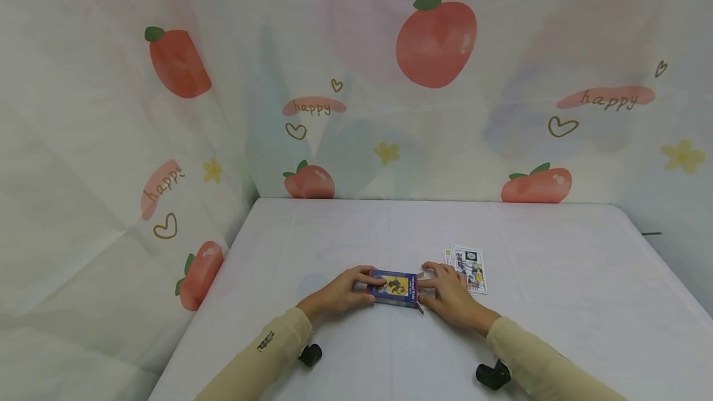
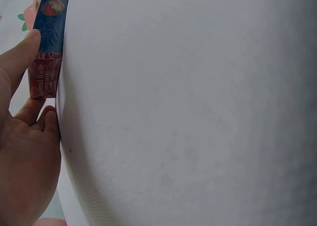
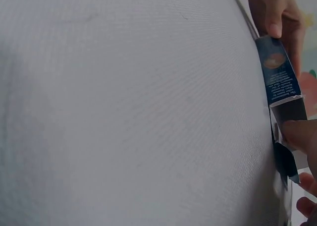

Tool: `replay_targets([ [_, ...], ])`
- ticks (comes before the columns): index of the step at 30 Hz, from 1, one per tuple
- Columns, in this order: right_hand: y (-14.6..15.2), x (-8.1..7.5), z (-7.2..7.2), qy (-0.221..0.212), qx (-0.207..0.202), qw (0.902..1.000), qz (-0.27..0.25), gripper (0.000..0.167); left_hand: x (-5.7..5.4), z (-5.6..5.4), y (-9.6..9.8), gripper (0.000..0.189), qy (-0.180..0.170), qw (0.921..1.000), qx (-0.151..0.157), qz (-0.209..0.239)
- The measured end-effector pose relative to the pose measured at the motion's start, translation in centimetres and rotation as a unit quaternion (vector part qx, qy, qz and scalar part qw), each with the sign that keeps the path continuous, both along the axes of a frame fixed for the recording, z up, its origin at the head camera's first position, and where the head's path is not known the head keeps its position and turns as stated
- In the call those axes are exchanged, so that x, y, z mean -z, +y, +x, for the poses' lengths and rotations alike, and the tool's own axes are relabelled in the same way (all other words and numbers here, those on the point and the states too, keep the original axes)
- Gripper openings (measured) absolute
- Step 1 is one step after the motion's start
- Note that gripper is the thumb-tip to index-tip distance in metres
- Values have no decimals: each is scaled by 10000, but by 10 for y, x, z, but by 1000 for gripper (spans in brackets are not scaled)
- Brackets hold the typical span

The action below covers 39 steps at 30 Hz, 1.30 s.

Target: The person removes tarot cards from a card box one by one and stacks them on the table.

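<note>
A blue card box (image 1: 392, 288) with a yellow picture lies across the white table, its dark red end (image 2: 45, 78) toward the left. My left hand (image 1: 348, 293) grips that end, thumb on the near side and fingers over the top and far side. At the other end the box is open and its flaps (image 3: 286, 161) stick out. My right hand (image 1: 451, 294) touches this open end with thumb and extended forefinger; how far the fingertips reach inside is hidden. Several printed cards (image 1: 470, 268) lie in a loose pile just beyond my right hand, partly covered by it.
The white table (image 1: 334, 234) ends at a back wall of cloth (image 1: 356, 141) printed with fruit, hearts and "happy". Another cloth wall stands along the left. Black wrist cameras (image 1: 310, 354) show beneath both sleeves.
</note>
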State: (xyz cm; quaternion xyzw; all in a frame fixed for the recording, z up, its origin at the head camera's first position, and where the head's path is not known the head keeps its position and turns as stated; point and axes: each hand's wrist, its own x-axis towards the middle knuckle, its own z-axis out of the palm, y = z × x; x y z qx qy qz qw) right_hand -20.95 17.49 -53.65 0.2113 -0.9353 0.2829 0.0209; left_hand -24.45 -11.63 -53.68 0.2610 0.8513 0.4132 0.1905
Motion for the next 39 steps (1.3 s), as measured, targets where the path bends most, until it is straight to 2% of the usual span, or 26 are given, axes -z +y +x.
replay_targets([
  [8, -1, 1, 0, 44, -36, 10000, 24, 30, 0, 0, 0, 43, 13, 10000, -16, -18],
  [19, 3, 0, 3, -123, -394, 9991, -12, 27, 1, -1, -1, 42, -17, 10000, -25, -15],
  [23, 4, -1, 0, -237, -359, 9991, 66, 26, 0, -1, 0, 43, 4, 10000, 4, -12],
  [30, 8, -5, -3, -183, -356, 9989, 230, 26, -2, 0, 1, 43, -73, 9999, -38, -65],
  [39, 12, -8, -3, -240, -339, 9989, 212, 27, 2, -2, 0, 42, -65, 9999, -47, -61],
])
